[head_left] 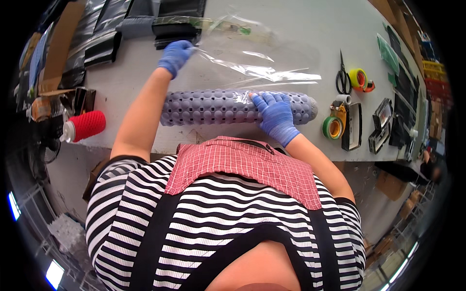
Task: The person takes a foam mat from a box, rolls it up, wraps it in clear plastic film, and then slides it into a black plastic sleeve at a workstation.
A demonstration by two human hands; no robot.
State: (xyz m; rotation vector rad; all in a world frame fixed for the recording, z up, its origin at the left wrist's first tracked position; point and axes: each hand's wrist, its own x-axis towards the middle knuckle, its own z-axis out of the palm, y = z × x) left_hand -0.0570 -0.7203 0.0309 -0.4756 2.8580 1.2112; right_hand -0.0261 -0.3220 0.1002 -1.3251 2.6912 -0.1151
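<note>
A blue-grey rolled bath mat (213, 107), studded with round bumps and small square holes, lies crosswise in front of me. My right hand (277, 117), in a blue glove, is closed over its right part; one bare fingertip pokes out beside a shiny clear patch on the roll. Beyond the roll spreads a thin clear plastic bag (262, 70), creased and glossy. My left hand (175, 58), also gloved in blue, is pinched shut on the bag's left edge, away from the roll.
Black scissors (343, 80), yellow tape (358, 78) and a tape dispenser with green tape (334, 127) lie to the right, near black-rimmed boxes (352, 127). At left stands a red-covered bottle (86, 126). Black plastic packages (103, 48) lie at the far left of the table (310, 24).
</note>
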